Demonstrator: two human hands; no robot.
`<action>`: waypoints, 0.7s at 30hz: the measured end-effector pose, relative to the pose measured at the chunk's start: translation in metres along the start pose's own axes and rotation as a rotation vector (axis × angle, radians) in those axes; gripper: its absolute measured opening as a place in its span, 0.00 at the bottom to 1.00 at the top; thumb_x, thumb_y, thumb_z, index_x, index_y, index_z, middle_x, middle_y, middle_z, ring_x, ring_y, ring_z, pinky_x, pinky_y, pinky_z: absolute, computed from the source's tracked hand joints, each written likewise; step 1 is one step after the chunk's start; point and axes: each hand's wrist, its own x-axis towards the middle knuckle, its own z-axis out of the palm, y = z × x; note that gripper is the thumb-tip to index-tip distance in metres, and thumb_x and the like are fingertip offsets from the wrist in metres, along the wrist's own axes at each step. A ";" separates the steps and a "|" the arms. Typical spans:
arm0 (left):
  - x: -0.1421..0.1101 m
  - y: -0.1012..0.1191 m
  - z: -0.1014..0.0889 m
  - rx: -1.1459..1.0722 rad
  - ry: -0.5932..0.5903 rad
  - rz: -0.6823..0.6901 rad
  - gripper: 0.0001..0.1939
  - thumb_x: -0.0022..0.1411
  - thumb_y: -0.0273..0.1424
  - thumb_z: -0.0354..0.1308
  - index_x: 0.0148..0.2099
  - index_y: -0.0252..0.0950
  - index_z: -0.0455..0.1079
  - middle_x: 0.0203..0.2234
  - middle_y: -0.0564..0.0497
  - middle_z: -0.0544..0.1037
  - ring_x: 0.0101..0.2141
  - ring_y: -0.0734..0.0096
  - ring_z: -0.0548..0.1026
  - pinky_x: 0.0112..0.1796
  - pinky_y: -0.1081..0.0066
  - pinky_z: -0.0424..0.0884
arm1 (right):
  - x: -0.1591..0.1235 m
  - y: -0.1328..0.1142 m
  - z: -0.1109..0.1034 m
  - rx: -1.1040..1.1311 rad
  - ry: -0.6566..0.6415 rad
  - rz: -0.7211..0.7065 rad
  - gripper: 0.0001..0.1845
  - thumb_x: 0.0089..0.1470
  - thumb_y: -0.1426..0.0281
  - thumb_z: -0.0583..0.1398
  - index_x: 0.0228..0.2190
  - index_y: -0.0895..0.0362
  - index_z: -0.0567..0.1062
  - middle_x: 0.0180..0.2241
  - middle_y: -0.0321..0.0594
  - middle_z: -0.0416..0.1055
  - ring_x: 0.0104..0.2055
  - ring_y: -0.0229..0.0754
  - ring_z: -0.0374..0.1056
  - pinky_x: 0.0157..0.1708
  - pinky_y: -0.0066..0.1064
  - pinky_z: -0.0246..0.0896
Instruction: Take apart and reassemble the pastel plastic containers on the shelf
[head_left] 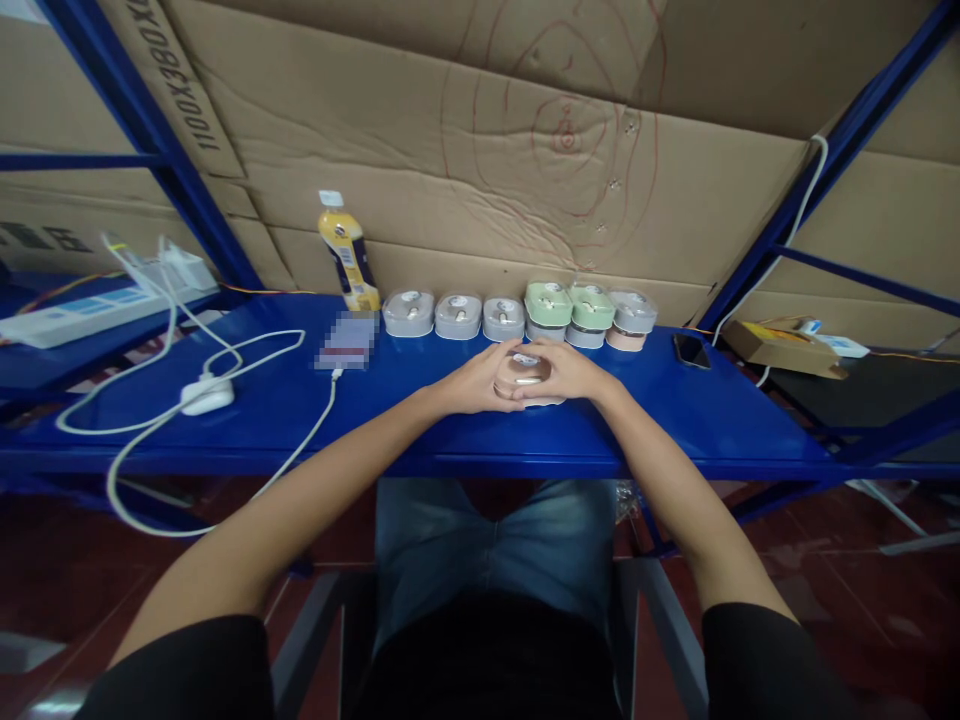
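Both of my hands are curled around a small pinkish, rounded case [523, 372] with a shiny top, just above or on the blue tabletop. My left hand [474, 382] wraps its left side, and my right hand [574, 370] covers its right side. A pale edge shows under the case; I cannot tell whether it belongs to a second case. Right behind my hands is a row of similar cases: a grey case [409, 314] and two more grey ones stand singly. To their right, a green case [549, 303] tops a stack, beside further two-high stacks.
On the left are a yellow-labelled bottle [347, 255], a blurred-out device [347, 340] on a white cable, and a white charger [207, 395]. A dark phone [691, 350] lies right. Cardboard [360, 130] backs the blue table [420, 446]; a cardboard tray [780, 350] sits beyond.
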 end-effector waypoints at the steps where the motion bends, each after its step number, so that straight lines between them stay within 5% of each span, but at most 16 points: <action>1: 0.000 0.001 -0.002 0.011 0.016 0.011 0.59 0.52 0.52 0.79 0.78 0.41 0.58 0.73 0.32 0.68 0.71 0.30 0.69 0.69 0.34 0.67 | 0.000 0.001 0.000 0.012 0.031 -0.004 0.47 0.50 0.39 0.74 0.63 0.51 0.80 0.53 0.49 0.79 0.54 0.59 0.77 0.59 0.53 0.72; 7: 0.000 0.000 -0.022 0.113 0.169 -0.072 0.48 0.55 0.47 0.75 0.73 0.40 0.65 0.66 0.36 0.76 0.66 0.35 0.75 0.67 0.37 0.69 | -0.001 0.015 -0.011 0.095 0.418 0.065 0.37 0.69 0.36 0.55 0.60 0.49 0.80 0.58 0.51 0.78 0.60 0.59 0.75 0.64 0.59 0.70; 12: -0.001 -0.007 -0.027 0.161 0.159 -0.112 0.49 0.55 0.48 0.74 0.72 0.36 0.65 0.65 0.32 0.77 0.65 0.33 0.75 0.66 0.35 0.68 | 0.000 0.023 -0.003 0.088 0.359 0.100 0.44 0.66 0.31 0.53 0.59 0.53 0.81 0.57 0.54 0.78 0.58 0.57 0.77 0.63 0.55 0.72; 16: 0.005 -0.007 -0.034 0.187 0.322 -0.110 0.46 0.57 0.49 0.74 0.71 0.37 0.64 0.65 0.33 0.75 0.66 0.35 0.73 0.67 0.37 0.67 | 0.002 0.023 -0.005 0.088 0.464 0.109 0.42 0.71 0.34 0.48 0.59 0.52 0.80 0.56 0.53 0.79 0.58 0.57 0.76 0.63 0.55 0.71; 21: 0.041 0.002 -0.055 0.326 0.625 -0.470 0.45 0.60 0.50 0.75 0.70 0.37 0.62 0.61 0.34 0.73 0.66 0.34 0.71 0.65 0.42 0.69 | 0.001 0.026 -0.021 0.112 0.778 0.133 0.40 0.72 0.34 0.45 0.48 0.49 0.83 0.47 0.48 0.82 0.53 0.54 0.77 0.58 0.53 0.72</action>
